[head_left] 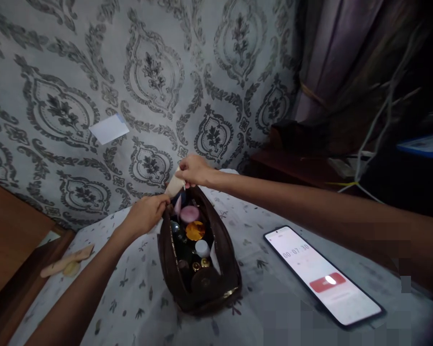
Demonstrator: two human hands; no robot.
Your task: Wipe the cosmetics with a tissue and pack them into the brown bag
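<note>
One hand (197, 171) pinches a smooth, oblong, cream packet (174, 185).

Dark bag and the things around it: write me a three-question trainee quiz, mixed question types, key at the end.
1. Fill in: at the far end of the dark bag, the right hand grips a slim ____-coloured item.
2. True or false: the phone lies screen up, outside the bag.
3. Inside the bag, what colour is the round piece between the pink disc and the white cap? A. green; B. orange; C. blue.

Key: 1. cream; 2. true; 3. B.
</note>
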